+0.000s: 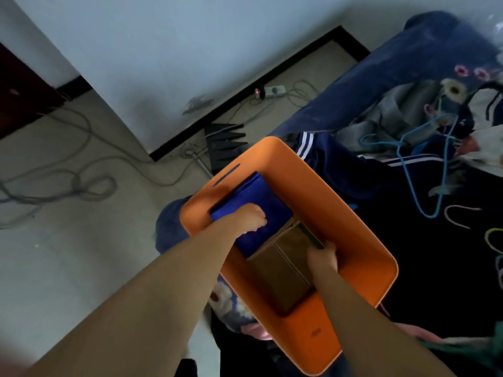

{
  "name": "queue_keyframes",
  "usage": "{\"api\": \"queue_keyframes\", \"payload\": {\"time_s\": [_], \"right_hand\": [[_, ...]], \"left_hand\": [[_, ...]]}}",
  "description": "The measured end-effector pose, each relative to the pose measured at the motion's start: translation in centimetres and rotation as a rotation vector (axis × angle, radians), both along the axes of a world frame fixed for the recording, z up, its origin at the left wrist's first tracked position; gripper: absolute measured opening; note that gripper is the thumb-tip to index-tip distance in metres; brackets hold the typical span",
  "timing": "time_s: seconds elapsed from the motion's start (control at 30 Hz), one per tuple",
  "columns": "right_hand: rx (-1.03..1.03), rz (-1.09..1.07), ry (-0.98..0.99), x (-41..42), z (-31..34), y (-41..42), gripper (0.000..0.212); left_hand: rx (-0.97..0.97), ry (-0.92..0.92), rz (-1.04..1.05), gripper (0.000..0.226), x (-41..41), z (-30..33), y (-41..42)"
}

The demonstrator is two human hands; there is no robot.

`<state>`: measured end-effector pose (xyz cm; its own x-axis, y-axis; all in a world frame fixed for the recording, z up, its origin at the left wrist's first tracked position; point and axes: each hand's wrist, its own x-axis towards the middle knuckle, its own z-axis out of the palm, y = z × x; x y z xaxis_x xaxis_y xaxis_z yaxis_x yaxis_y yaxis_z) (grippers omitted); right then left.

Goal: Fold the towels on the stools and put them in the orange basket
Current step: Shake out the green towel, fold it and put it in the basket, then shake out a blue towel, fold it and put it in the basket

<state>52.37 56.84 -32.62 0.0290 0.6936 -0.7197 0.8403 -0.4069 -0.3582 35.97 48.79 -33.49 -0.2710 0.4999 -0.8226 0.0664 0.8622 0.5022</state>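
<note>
Both arms reach into the orange basket (362,235): left hand (249,214), curled shut, presses the blue towel (268,197); right hand (324,255) pinches the brown towel (283,270).

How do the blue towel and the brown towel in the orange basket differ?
The blue towel is vivid blue; the brown towel is dull olive-brown. The blue towel lies at the basket's far end, the brown towel nearer the person. The left hand presses on top of the blue towel, while the right hand grips the brown towel's far edge. Both are folded and lie side by side inside the orange basket.

Orange basket (351,202) holds a blue towel (268,198) and brown towel (283,276).
</note>
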Motion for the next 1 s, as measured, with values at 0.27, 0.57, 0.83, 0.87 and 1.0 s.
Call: {"api": "queue_keyframes", "payload": {"time_s": [0.27,0.57,0.83,0.87,1.0], "right_hand": [[0.474,0.775,0.452,-13.1,13.0,-5.7,0.033],[0.929,1.669,0.502,-23.9,24.1,-25.5,0.047],[1.045,2.104,0.64,-17.7,27.3,-49.5,0.05],[1.052,2.151,0.688,-15.3,27.3,-53.6,0.048],[1.046,2.341,0.846,-5.9,26.4,-66.6,0.046]], "left_hand": [[0.347,0.612,0.212,0.029,-6.9,15.9,-8.9],[0.055,1.158,0.577,0.035,-8.6,28.3,-35.0],[-0.357,1.22,0.87,0.037,6.5,29.1,-59.3],[-0.414,1.212,0.916,0.037,9.9,28.9,-63.0],[-0.567,1.137,1.078,0.038,22.0,28.3,-73.5]]}}
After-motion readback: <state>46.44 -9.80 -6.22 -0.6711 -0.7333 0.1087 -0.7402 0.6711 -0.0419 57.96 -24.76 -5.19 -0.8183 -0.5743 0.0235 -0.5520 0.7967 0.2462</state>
